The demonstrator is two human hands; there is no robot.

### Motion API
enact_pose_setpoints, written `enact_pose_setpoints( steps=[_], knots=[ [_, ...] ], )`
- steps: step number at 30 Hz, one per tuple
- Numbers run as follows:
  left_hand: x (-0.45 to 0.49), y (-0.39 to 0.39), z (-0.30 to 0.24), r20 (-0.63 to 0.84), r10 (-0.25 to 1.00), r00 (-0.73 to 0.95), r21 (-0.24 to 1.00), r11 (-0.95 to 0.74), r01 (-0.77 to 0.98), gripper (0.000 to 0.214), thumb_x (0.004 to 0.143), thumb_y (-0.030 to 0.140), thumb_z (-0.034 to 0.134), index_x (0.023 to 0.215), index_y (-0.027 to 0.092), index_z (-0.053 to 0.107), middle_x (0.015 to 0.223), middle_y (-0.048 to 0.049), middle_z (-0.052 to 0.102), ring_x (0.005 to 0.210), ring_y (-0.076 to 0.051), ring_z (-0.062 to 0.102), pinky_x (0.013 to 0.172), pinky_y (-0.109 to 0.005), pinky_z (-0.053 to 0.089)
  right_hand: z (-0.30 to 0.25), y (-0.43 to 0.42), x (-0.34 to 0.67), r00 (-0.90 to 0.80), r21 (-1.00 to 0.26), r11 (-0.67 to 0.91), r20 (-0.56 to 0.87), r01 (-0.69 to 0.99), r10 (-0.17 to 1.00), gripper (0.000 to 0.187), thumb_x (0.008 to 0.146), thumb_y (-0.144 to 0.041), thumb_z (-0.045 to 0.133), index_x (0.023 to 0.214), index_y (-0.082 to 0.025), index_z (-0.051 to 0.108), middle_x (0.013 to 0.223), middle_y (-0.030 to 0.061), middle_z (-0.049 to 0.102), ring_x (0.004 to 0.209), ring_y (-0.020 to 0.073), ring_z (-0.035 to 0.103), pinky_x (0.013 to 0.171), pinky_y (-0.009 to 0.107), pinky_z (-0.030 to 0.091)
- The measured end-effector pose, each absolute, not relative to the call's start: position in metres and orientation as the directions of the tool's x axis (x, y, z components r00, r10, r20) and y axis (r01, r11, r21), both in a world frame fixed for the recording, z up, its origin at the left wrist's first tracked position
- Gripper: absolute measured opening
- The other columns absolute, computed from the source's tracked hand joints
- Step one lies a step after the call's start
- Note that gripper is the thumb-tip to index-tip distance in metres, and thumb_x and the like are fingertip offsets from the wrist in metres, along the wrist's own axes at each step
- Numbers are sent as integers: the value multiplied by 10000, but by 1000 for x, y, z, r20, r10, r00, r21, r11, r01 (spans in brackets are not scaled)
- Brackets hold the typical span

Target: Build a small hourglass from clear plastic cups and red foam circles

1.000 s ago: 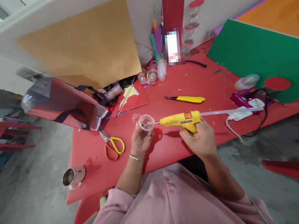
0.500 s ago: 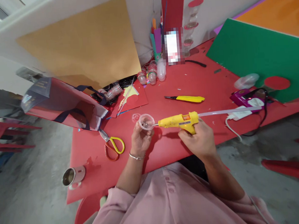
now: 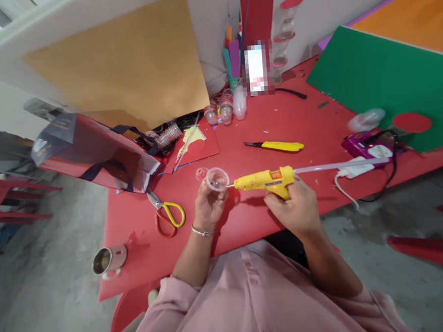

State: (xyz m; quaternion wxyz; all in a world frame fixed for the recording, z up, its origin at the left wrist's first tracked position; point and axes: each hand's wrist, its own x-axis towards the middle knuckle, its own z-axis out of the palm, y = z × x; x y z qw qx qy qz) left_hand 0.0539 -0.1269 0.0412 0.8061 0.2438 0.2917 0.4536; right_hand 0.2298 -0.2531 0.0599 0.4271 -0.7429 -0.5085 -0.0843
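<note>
A pale wall (image 3: 217, 19) stands behind the red worktop (image 3: 244, 225), which lies under the left grip (image 3: 208, 210) and the right grip (image 3: 298, 207). A tan board (image 3: 123, 66) leans beyond the left grip, to its left; a green board (image 3: 386, 83) is beyond the right grip, to its right. A bag (image 3: 109, 161) sits left of the left grip. The right grip is wrapped round the handle of a yellow glue gun (image 3: 260, 179), with a clear glue stick (image 3: 339, 166) reaching out rightward from its back. Scissors (image 3: 175, 216) lie just left of the left grip, the mug (image 3: 116, 258) farther left and nearer the body. A yellow knife (image 3: 283, 146) lies beyond the right grip. The left grip pinches a clear cup (image 3: 217, 179) between thumb and fingers, its mouth turned up. A small clear-and-red dome (image 3: 201, 174) is just beyond these fingers; whether it joins the cup, I cannot tell. The gun's nozzle (image 3: 230, 186), between the grips, meets the cup's rim; actual contact is unclear.
</note>
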Motion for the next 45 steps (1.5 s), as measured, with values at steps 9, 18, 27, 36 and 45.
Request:
enact_pose_setpoints(
  steps=[9,18,27,36,45],
  knots=[
    [56,-129,42,-239,894,379,710,427,-560,543,633,478,981,1024,163,774,829,-14,746,525,-41,513,495,-184,425,61,-255,224,462,-571,-81,565,817,683,106,767,-252,580,866,-245,617,802,46,708,708,242,675,645,357,557],
    [56,-132,41,-155,886,438,731,401,-552,493,708,485,948,1023,146,779,841,-45,750,560,-56,567,506,-170,470,66,-254,221,456,-579,-54,579,814,675,97,769,-235,586,861,-239,612,791,48,700,710,246,676,649,358,553],
    [54,-134,36,-118,865,488,770,390,-506,517,707,494,943,1069,163,779,886,-37,748,554,-54,578,488,-153,484,72,-249,220,483,-595,-72,570,801,664,72,771,-236,586,841,-244,600,775,31,685,702,232,659,640,349,526],
    [55,-135,33,-140,862,487,766,407,-498,510,707,456,946,1087,167,767,865,-43,767,542,-67,577,450,-161,441,74,-245,222,543,-644,-121,513,756,665,36,755,-242,584,770,-258,555,733,15,634,681,217,621,652,353,525],
    [56,-134,35,-144,858,493,780,406,-477,537,686,494,952,1065,156,775,901,-48,773,515,-54,578,403,-143,406,72,-246,223,524,-641,-92,527,762,669,55,749,-242,582,802,-254,575,764,26,656,712,227,634,657,355,528]
  ],
)
